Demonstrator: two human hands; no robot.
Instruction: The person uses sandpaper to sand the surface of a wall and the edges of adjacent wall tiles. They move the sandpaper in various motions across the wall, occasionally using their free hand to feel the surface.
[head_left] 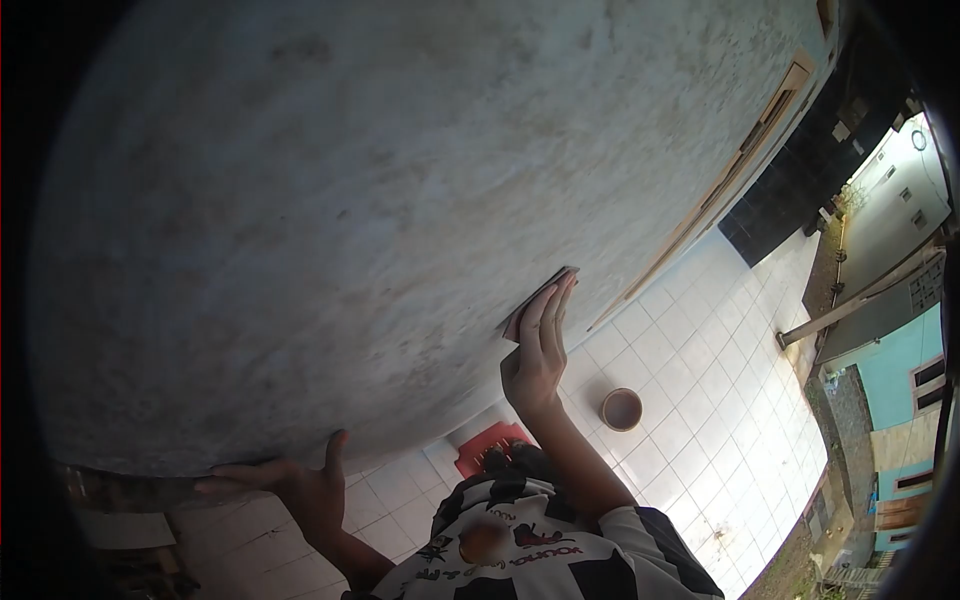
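A large greyish-white wall (300, 220) with blotchy stains fills the upper left of the head view. My right hand (537, 352) presses a thin, dark folded sheet of sandpaper (517, 321) against the wall, its fingers stretched together along the sheet. Lower down on the left, my left hand (297, 492) lies at the wall's bottom-left edge, fingers extended and thumb apart. It holds nothing that I can see, though the wall partly hides its fingertips.
A round bucket (621, 409) stands on the white tiled floor (690, 440). Below me is a red plastic seat (490, 447). A wooden frame (720, 180) runs along the wall on the right. Farther off are a post (850, 312) and a turquoise building (895, 370).
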